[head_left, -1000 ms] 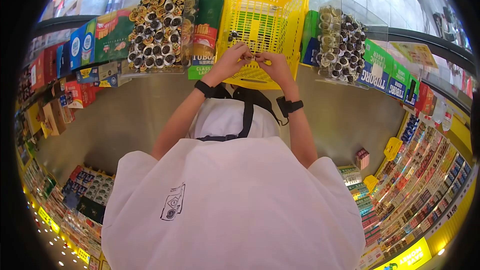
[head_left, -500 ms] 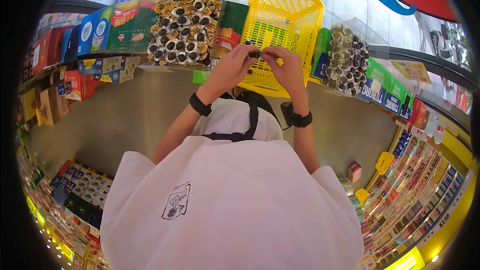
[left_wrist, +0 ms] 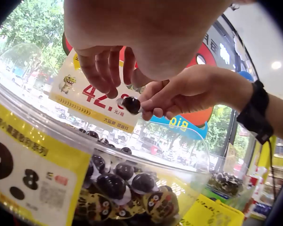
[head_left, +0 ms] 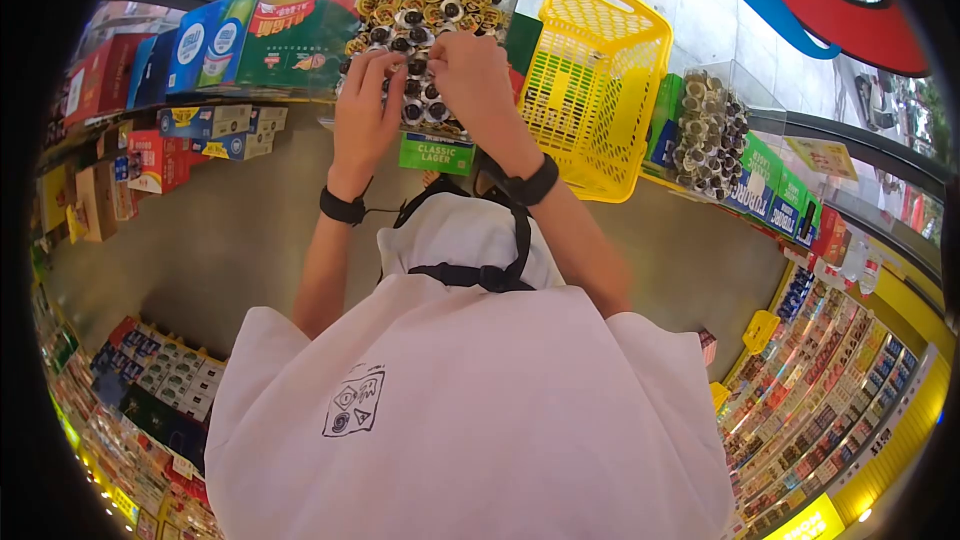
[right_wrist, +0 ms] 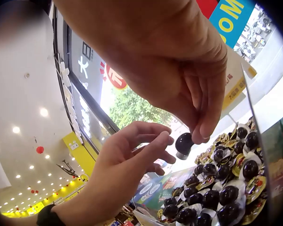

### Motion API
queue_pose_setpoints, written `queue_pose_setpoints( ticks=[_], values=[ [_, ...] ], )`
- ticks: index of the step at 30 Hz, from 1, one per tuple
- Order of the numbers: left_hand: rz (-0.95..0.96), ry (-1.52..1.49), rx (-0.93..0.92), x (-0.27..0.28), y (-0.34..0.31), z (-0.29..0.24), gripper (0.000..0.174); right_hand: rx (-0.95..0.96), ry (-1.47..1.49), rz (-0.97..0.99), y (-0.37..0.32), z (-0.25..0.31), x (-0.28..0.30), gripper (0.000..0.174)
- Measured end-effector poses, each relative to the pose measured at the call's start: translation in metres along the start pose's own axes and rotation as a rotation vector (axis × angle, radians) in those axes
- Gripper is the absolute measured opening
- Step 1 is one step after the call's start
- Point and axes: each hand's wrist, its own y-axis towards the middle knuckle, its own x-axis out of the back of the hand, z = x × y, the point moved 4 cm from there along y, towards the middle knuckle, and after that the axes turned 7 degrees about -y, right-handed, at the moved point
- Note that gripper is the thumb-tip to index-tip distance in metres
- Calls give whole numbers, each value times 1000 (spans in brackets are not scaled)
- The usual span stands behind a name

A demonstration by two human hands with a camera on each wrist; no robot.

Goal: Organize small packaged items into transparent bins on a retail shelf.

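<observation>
Both hands are over a clear bin (left_wrist: 47, 126) heaped with dark, round packaged sweets (right_wrist: 212, 197) that have white and gold backs. My right hand (head_left: 475, 85) pinches one dark, shiny ball-shaped sweet (right_wrist: 183, 143) between thumb and fingertips, above the heap. Facing it, my left hand (head_left: 365, 125) has its fingers loosely bent, with fingertips close to that sweet and a small gap showing in the right wrist view. In the left wrist view the same sweet (left_wrist: 131, 104) sits at the tips of the right hand's fingers.
A yellow shopping basket (head_left: 652, 60) stands right of the bin. Beyond it is a second clear bin of similar sweets (head_left: 705, 130), then beer cartons (head_left: 745, 185). More boxes (head_left: 205, 50) line the left side. A price sign (left_wrist: 96, 96) rises behind the near bin.
Both hands have moved from over the yellow basket leftwards to the bin of sweets. Half a second ago a dark sweet was between the hands at the basket's left side. The view has turned left.
</observation>
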Motion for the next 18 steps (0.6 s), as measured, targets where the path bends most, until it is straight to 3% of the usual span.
queue_pose_setpoints(
  ticks=[3,7,9,18],
  values=[
    [5,46,36,6,-7,19,20,13,-139,-97,6,3,-32,6],
    [61,100,28,1,-17,38,24,4,-33,-82,10,-3,-53,11],
    [135,105,-19,-5,-20,41,25,2,-55,-174,13,-5,-57,11],
    [189,139,-42,-14,-27,44,29,-189,-91,-2,22,-19,-78,15]
  ],
)
